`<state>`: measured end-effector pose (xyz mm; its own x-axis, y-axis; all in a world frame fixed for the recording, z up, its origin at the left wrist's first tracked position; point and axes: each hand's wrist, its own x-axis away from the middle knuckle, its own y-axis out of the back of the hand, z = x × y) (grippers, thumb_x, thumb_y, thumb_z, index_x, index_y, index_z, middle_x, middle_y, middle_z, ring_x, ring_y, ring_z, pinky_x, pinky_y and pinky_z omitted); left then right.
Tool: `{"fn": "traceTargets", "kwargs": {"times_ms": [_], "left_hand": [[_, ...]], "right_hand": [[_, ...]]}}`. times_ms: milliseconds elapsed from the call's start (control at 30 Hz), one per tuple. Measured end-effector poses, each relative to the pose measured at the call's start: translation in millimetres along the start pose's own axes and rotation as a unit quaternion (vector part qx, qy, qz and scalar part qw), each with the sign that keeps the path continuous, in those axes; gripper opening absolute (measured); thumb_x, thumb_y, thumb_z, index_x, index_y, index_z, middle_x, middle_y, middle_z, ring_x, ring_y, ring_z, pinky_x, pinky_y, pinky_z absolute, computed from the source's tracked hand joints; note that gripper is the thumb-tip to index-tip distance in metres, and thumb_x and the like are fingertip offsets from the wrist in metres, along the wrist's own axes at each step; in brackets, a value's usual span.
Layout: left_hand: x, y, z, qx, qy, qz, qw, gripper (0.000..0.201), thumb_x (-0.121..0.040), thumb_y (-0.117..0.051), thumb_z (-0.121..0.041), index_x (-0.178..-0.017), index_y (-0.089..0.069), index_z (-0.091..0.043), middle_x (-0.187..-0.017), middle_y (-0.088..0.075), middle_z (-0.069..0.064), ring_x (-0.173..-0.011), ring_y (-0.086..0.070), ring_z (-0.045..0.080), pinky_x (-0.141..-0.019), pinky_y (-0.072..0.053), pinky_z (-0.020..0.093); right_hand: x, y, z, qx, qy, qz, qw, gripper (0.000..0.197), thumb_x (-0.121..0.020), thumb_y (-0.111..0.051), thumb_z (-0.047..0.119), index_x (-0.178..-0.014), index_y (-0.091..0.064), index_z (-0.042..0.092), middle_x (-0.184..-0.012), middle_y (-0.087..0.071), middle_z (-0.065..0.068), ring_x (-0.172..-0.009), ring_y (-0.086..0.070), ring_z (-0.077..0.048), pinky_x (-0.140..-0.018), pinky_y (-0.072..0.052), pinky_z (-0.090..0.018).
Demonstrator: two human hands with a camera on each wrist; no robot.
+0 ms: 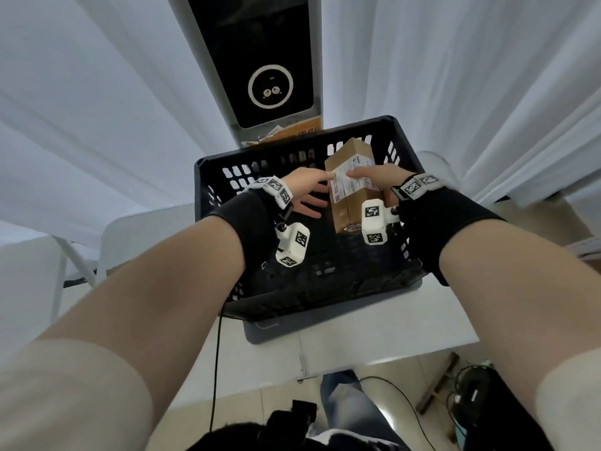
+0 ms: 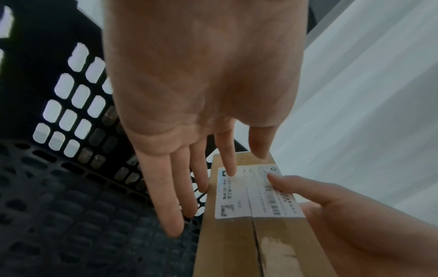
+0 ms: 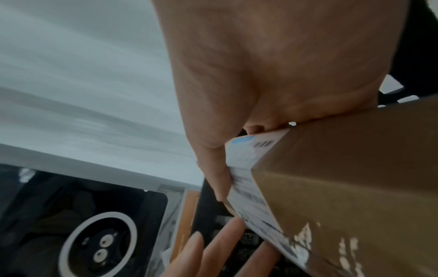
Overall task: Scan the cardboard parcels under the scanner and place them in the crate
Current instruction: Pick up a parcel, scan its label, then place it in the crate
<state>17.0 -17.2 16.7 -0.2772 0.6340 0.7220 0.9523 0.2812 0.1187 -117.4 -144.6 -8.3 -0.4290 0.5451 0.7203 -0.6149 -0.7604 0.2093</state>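
A long brown cardboard parcel [image 1: 346, 211] with a white shipping label hangs inside the right half of the black perforated crate [image 1: 208, 190], tilted and off its floor. My right hand [image 1: 374, 175] grips it, thumb on the label and fingers wrapped under the right side. My left hand [image 1: 309, 193] lies beside the parcel's left face with straight fingers. In the left wrist view its index fingertip [image 2: 231, 172] touches the label on the parcel [image 2: 227, 243]. The scanner [image 1: 270, 86], a black panel with a white ring, stands behind the crate. The rest of the crate floor [image 2: 71, 224] is bare.
The crate sits on a white table [image 1: 374, 336] near its front edge. An orange-printed item [image 1: 286, 133] lies under the scanner behind the crate. White curtains hang all around. A white folding chair [image 1: 81, 255] stands at the left. Cables and gear lie on the floor [image 1: 468, 395].
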Motion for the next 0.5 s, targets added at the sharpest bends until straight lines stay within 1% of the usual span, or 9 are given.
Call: {"fn": "traceTargets", "kwargs": {"times_ms": [33,67,133,200,233,300,367,433,500], "left_hand": [[-8.1,-2.2,2.2,0.007,0.007,0.015,1.0,0.052,-0.099,-0.058,-0.041,-0.145,-0.05,-0.018,-0.146,-0.053,0.01,-0.124,-0.058,0.036,-0.093,-0.055,0.055],[-15.2,-4.6,3.8,0.016,0.015,0.031,0.999,0.051,-0.1,-0.054,-0.044,-0.144,-0.052,-0.018,-0.148,-0.05,0.011,-0.126,-0.055,0.038,-0.094,-0.054,0.056],[-32.0,-10.2,8.4,0.036,0.031,0.056,0.997,0.052,-0.101,-0.047,-0.05,-0.143,-0.053,-0.02,-0.151,-0.045,0.011,-0.129,-0.052,0.041,-0.094,-0.053,0.056],[-46.5,-16.4,13.2,0.048,0.043,0.071,0.995,0.055,-0.101,-0.043,-0.055,-0.144,-0.051,-0.021,-0.151,-0.046,0.011,-0.127,-0.054,0.041,-0.092,-0.054,0.055],[-53.5,-20.3,16.0,0.053,0.05,0.078,0.994,0.057,-0.101,-0.041,-0.056,-0.145,-0.05,-0.02,-0.15,-0.047,0.011,-0.125,-0.056,0.04,-0.093,-0.053,0.055],[-66.4,-27.1,20.1,0.059,0.062,0.087,0.992,0.06,-0.101,-0.039,-0.058,-0.146,-0.048,-0.018,-0.149,-0.049,0.011,-0.123,-0.058,0.04,-0.096,-0.051,0.057],[-76.8,-31.5,22.6,0.063,0.069,0.086,0.992,0.06,-0.101,-0.038,-0.058,-0.145,-0.048,-0.018,-0.148,-0.051,0.011,-0.121,-0.06,0.04,-0.097,-0.05,0.058],[-86.8,-34.6,23.5,0.064,0.076,0.086,0.991,0.061,-0.101,-0.039,-0.058,-0.146,-0.048,-0.018,-0.146,-0.053,0.01,-0.118,-0.062,0.038,-0.096,-0.051,0.058],[-96.4,-38.7,24.7,0.066,0.08,0.089,0.991,0.061,-0.101,-0.039,-0.058,-0.144,-0.048,-0.017,-0.144,-0.055,0.008,-0.116,-0.063,0.035,-0.096,-0.051,0.059]], "right_hand": [[-15.6,1.9,-4.1,0.017,-0.002,-0.007,1.0,0.081,-0.051,-0.081,0.048,-0.121,-0.064,0.012,-0.124,-0.069,-0.01,-0.112,-0.067,-0.028,-0.1,-0.052,-0.047],[-26.3,2.8,-6.6,0.027,0.002,-0.018,0.999,0.084,-0.045,-0.079,0.052,-0.119,-0.064,0.014,-0.127,-0.067,-0.009,-0.115,-0.065,-0.028,-0.101,-0.052,-0.046],[-51.3,3.5,-9.9,0.056,0.0,-0.02,0.998,0.08,-0.046,-0.077,0.053,-0.116,-0.064,0.017,-0.128,-0.065,-0.008,-0.117,-0.064,-0.027,-0.101,-0.052,-0.046],[-51.1,-1.1,-4.7,0.102,-0.017,-0.012,0.995,0.08,-0.055,-0.075,0.054,-0.123,-0.061,0.013,-0.128,-0.065,-0.01,-0.116,-0.063,-0.028,-0.102,-0.051,-0.045],[-55.2,-1.9,-3.6,0.123,-0.026,-0.015,0.992,0.078,-0.062,-0.073,0.054,-0.126,-0.058,0.012,-0.125,-0.066,-0.01,-0.114,-0.064,-0.028,-0.103,-0.05,-0.044],[-65.4,-2.2,-5.0,0.143,-0.044,-0.013,0.989,0.067,-0.077,-0.066,0.051,-0.129,-0.056,0.011,-0.12,-0.067,-0.01,-0.11,-0.065,-0.027,-0.102,-0.049,-0.042],[-79.9,-1.3,-10.6,0.146,-0.058,-0.004,0.988,0.065,-0.081,-0.059,0.051,-0.131,-0.054,0.011,-0.126,-0.065,-0.012,-0.113,-0.064,-0.03,-0.103,-0.048,-0.046],[-84.8,-1.3,-12.4,0.151,-0.074,0.007,0.986,0.064,-0.082,-0.057,0.05,-0.132,-0.052,0.01,-0.128,-0.063,-0.014,-0.113,-0.063,-0.033,-0.101,-0.049,-0.049],[-76.7,-5.6,-6.5,0.153,-0.085,0.014,0.984,0.059,-0.089,-0.054,0.046,-0.133,-0.05,0.007,-0.124,-0.062,-0.014,-0.108,-0.063,-0.033,-0.096,-0.052,-0.046]]}}
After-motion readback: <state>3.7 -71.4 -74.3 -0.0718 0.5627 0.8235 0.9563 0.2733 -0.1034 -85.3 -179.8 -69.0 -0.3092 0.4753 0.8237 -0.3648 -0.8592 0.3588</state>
